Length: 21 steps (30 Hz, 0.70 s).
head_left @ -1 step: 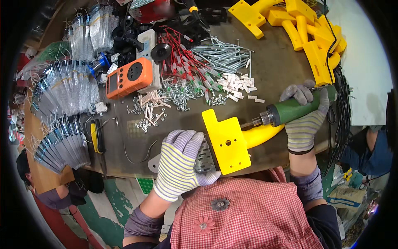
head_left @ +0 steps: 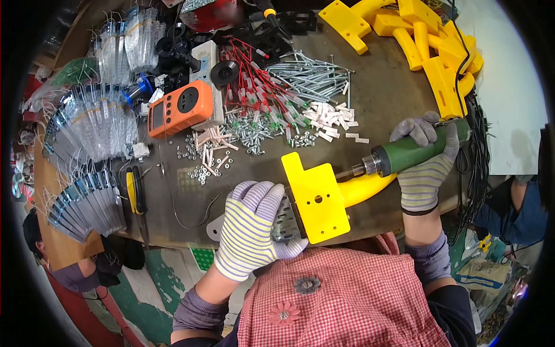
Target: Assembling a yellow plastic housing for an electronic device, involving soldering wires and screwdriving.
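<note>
My left hand (head_left: 247, 231), in a striped knit glove, is closed round a perforated metal casing (head_left: 284, 221). The flat plate of a yellow plastic handle (head_left: 319, 217) sits against that casing, and its curved grip runs off to the right. In my gloved right hand (head_left: 426, 184) is a green electric screwdriver (head_left: 407, 153), held level with fingers wrapped round its body. Its bit points left and reaches the far edge of the yellow plate. Whether the tip touches a screw is hidden behind the plate.
Long screws (head_left: 309, 75), red wires (head_left: 245, 69), white sleeves (head_left: 332, 118) and small nuts (head_left: 202, 173) lie beyond my hands. An orange meter (head_left: 180, 108) and yellow-handled pliers (head_left: 134, 191) are at left. More yellow handles (head_left: 442, 87) are heaped far right, near black cables (head_left: 477, 156).
</note>
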Tool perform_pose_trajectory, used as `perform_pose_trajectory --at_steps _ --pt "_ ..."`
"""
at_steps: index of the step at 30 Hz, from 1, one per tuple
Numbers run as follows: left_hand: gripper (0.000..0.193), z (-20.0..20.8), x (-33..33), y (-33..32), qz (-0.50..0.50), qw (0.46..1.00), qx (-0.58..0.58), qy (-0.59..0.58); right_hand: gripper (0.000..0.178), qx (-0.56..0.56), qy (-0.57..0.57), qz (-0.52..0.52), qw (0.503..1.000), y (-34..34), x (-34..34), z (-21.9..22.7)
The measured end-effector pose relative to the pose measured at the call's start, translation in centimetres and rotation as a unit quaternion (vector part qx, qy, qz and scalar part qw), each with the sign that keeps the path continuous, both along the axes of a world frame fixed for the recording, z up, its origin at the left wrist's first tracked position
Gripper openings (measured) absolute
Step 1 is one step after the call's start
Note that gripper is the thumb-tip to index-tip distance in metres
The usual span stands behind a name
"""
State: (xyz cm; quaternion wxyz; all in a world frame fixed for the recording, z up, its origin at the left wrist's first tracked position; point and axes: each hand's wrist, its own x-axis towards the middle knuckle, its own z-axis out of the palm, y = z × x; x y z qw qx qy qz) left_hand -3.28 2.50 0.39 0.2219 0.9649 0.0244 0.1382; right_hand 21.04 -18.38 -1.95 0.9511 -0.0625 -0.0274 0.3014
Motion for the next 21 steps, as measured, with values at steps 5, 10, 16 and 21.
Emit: perform_pose_trajectory --at_steps 5,10,16,21 --pt "0.088 0.1 0.0 0.1 -0.003 1.0 0.003 0.0 0.029 0.003 -0.021 0.012 1.0 0.1 0.0 0.0" --pt "0.088 0.0 0.0 0.0 -0.005 1.0 0.003 -0.005 0.029 -0.031 -0.03 -0.002 0.999 0.5 -0.3 0.6" --pt "0.087 -0.3 0.0 0.2 -0.007 1.0 0.007 -0.009 0.03 0.018 -0.044 0.026 0.999 0.6 0.4 -0.5" --pt "0.089 -0.3 -0.1 0.3 -0.019 1.0 0.014 -0.006 0.031 0.006 -0.043 0.015 0.999 0.7 0.2 -0.4"
